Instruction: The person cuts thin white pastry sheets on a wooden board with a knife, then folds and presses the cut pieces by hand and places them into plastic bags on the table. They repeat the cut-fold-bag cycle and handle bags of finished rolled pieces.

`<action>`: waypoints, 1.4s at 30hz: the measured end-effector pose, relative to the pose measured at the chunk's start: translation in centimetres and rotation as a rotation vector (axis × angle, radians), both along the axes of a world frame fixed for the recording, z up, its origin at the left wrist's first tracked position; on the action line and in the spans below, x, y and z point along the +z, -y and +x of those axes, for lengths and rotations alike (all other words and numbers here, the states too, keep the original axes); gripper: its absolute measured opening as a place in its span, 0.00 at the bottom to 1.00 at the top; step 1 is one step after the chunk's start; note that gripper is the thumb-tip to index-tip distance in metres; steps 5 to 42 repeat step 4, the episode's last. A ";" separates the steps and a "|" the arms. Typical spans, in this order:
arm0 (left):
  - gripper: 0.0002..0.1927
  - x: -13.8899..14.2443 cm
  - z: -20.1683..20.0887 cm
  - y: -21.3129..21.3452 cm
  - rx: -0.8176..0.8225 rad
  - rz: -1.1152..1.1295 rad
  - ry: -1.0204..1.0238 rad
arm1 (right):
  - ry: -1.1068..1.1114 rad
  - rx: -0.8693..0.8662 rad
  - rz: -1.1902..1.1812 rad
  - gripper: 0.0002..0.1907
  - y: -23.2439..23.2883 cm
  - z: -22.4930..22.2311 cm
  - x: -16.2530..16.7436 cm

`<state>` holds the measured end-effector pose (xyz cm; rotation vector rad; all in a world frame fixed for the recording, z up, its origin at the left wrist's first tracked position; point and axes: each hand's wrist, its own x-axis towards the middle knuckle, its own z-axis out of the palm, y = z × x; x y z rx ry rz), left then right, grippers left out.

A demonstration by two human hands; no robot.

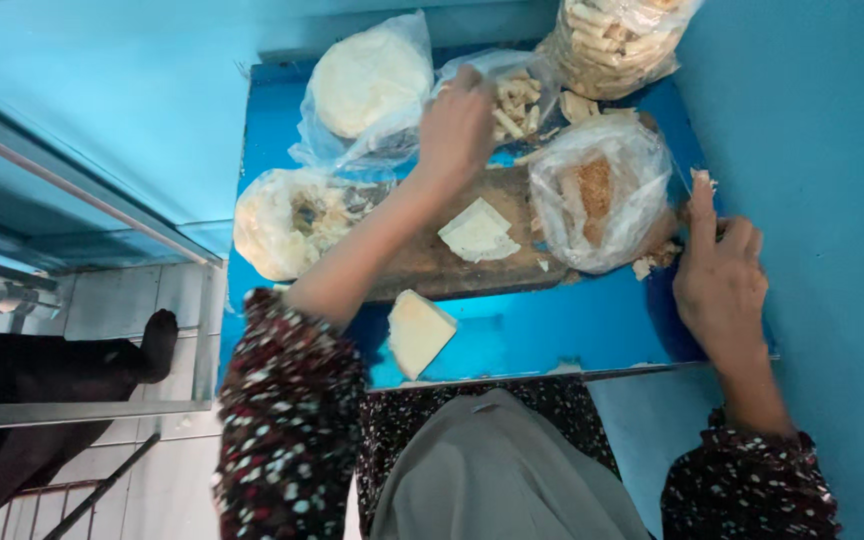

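Grey cloth [497, 470] at your chest fills the bottom of the view, above it the near rim of a blue table [552, 330]. A pale wedge [418, 330] of what looks like cheese or dough lies just inside that rim, touching the front edge of a dark wooden board [452, 265]. On the board rests a second pale slab [478, 232], flat and apart from your hands.

Your left hand [457, 125] reaches across the board to an open clear bag [512, 95] of short pale sticks; its fingers are curled together at the bag's mouth, seemingly pinching the plastic or a stick, though which you cannot tell. Your right hand [720, 280] rests at the table's right edge, fingers laid close together, the forefinger stretched towards crumbs [657, 260] beside a knotted bag [600, 195] with a brown filling.

The sticks look light, dry and brittle, likely to snap if squeezed, so take them loosely along their length or lift the bag by its gathered neck. The film is thin and slippery and will sag. Behind sit a bagged white round [370, 80], a bagged crumbly ring [287, 220] and a full bag [612, 40] of sticks.
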<state>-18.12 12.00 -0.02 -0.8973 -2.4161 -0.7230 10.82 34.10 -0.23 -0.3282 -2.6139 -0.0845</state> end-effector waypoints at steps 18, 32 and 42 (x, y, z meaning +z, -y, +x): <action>0.17 1.7 3.2 5.6 0.015 -0.314 0.116 | 0.061 0.040 0.014 0.43 -3.3 -1.8 7.3; 0.17 1.7 3.2 5.6 0.015 -0.314 0.116 | 0.061 0.040 0.014 0.43 -3.3 -1.8 7.3; 0.17 1.7 3.2 5.6 0.015 -0.314 0.116 | 0.061 0.040 0.014 0.43 -3.3 -1.8 7.3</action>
